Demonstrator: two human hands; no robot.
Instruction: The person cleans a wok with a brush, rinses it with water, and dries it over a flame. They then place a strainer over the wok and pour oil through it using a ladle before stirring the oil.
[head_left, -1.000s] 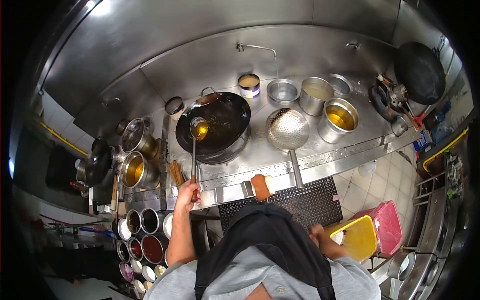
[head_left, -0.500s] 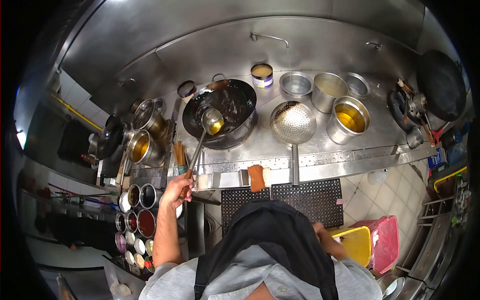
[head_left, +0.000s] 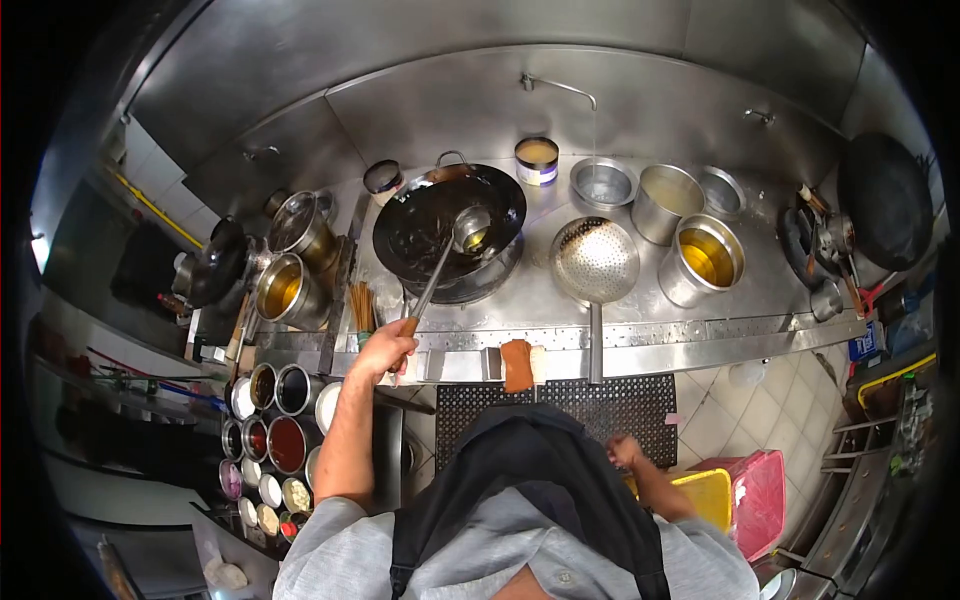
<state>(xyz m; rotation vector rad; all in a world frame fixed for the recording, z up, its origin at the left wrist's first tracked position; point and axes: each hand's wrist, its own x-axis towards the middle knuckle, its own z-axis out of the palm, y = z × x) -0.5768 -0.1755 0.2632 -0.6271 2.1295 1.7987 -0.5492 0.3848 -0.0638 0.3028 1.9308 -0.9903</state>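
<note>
With my left grip [head_left: 388, 352] I have the long steel ladle with a brown handle end [head_left: 442, 265], and the fingers are closed around this brown end. The ladle's round bowl is ahead of this grip and to its right, inside the large black metal wok [head_left: 410, 240]; I cannot tell if it touches the wok's wall. A small quantity of shiny yellow liquid shows in the bowl. I judge that the ladle is stiff and not fragile, but it will feel heavier at the far end, because the bowl is far from where I hold, so the wrist must resist the turning. If the liquid is oil, the metal can be slippery and hot; therefore the brown end is the better place to take hold. Just left of the left grip, and slightly ahead, is the bundle of thin tan sticks [head_left: 361, 308]; to its right, on the front edge of the steel bench [head_left: 538, 292], lies the orange-brown cloth [head_left: 517, 366]. Further right and ahead is the round perforated steel strainer [head_left: 595, 262], its handle reaching over the bench's edge. My right grip [head_left: 625, 452] is low, near the yellow plastic bin [head_left: 708, 490]; its fingers look bent, but I cannot tell whether they hold something.
</note>
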